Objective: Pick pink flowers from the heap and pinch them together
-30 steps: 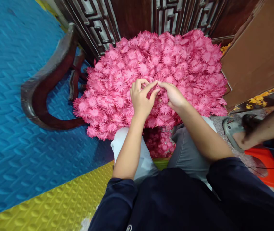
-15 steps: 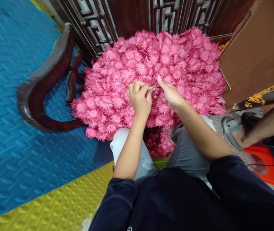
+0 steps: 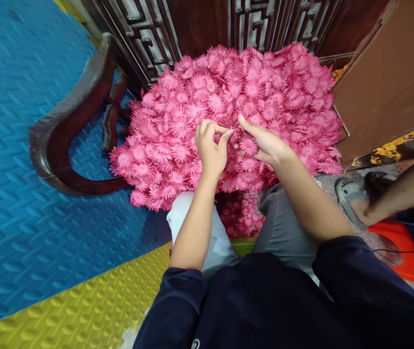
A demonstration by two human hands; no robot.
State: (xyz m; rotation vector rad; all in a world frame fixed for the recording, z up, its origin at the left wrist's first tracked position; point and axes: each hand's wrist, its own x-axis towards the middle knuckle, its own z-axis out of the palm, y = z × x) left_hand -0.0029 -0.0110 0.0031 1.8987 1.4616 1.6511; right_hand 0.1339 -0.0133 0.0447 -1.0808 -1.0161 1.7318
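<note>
A broad heap of pink artificial flowers (image 3: 196,112) spreads in front of my knees. Over its middle, my left hand (image 3: 211,145) pinches thumb against forefinger; whatever lies between the tips is too small to name. My right hand (image 3: 261,141) is just to the right, its thumb pointing up and forward, with a pink flower head (image 3: 248,145) at its fingers. Its other fingers are partly hidden by the palm and the pink petals, so its grip is unclear. The two hands are a small gap apart.
A dark curved wooden chair arm (image 3: 56,140) stands left over blue matting (image 3: 7,194). Dark latticed wood (image 3: 203,24) rises behind the heap. At right are a brown cardboard panel (image 3: 392,72), orange flowers (image 3: 389,149) and another person's sandalled foot (image 3: 356,201). More pink flowers lie below, between my knees.
The pinching thumb and forefinger of my left hand have shifted slightly. My right hand has moved a little to the right, and the flower head beside it shows more fully.
</note>
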